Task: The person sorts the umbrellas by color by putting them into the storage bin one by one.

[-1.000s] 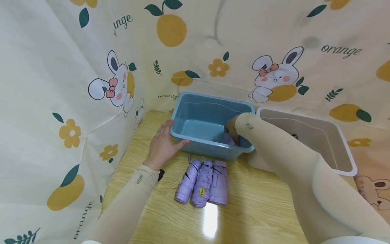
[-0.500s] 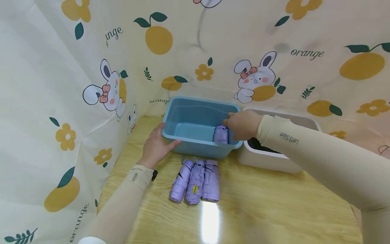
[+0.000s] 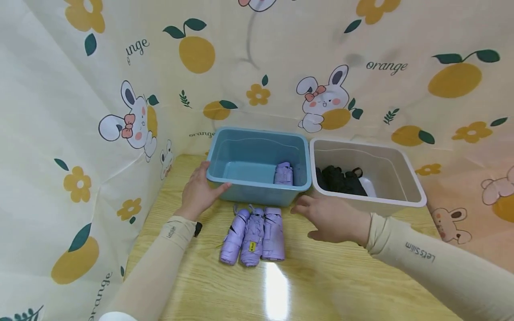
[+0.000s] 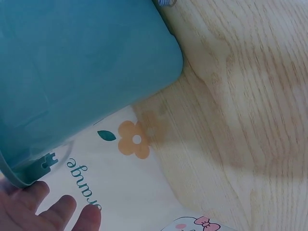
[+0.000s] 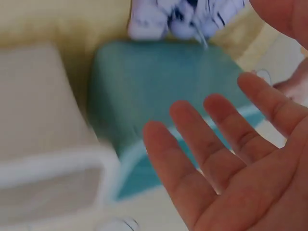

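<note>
My left hand (image 3: 198,191) rests against the left front corner of the blue plastic bin (image 3: 257,192), thumb along its front wall. In the left wrist view its fingers (image 4: 60,209) lie at the bin's rim. One folded purple umbrella (image 3: 283,174) stands in the right part of that bin. My right hand (image 3: 331,218) is over the table in front of the bins, holding nothing; the right wrist view shows its fingers (image 5: 192,127) spread and extended. Left of it, three folded purple umbrellas (image 3: 234,240) lie side by side on the table, the middle one with a yellow tag.
A beige bin (image 3: 371,201) stands right beside the blue one, with black folded items (image 3: 341,180) in its left part. Both bins stand near the patterned backdrop (image 3: 265,58) on a wood-grain table (image 3: 337,276).
My right hand has let go of the purple umbrella in the blue bin, come out over the bins' edge and moved toward me. The left hand keeps its place at the corner.
</note>
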A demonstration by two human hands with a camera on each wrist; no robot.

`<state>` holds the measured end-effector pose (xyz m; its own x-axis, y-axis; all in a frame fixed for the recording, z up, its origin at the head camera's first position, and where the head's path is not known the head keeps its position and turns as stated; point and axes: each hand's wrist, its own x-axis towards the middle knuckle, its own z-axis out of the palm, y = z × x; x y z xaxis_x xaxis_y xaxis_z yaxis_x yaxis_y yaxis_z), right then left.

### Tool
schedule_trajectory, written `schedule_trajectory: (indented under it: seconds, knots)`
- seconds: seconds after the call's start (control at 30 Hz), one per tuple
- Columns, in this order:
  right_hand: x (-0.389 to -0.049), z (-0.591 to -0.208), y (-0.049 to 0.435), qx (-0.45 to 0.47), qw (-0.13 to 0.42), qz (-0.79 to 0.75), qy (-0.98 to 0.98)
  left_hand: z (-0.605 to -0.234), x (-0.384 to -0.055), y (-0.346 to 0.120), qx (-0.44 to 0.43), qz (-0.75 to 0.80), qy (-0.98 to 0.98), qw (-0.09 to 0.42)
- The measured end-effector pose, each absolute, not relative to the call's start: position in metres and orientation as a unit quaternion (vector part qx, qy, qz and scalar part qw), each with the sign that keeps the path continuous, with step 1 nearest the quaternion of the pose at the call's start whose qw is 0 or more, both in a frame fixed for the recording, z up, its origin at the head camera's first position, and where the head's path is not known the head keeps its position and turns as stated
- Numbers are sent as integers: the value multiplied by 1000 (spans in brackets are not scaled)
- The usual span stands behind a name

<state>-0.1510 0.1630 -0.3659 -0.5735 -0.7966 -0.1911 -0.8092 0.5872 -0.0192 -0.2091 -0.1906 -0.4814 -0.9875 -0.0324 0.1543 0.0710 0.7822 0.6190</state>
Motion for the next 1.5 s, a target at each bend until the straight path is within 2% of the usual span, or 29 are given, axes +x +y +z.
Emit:
schedule_trajectory:
  seconds: [0.33, 0.67, 1.13, 1.5]
  knots:
    - [-123, -436, 167, -379, 141, -95, 910, -482, -211, -194, -16, -324, -943, 77]
    - [-112, -458, 164, -353, 165, -114, 914, -482, -210, -194, -16, -329, -941, 77]
    - [-123, -486, 143, -327, 196, -149, 912, -483, -210, -193, -15, -328, -942, 73]
    - [-138, -524, 124, -342, 165, -124, 917, -486, -211, -194, -19, -325, -942, 77]
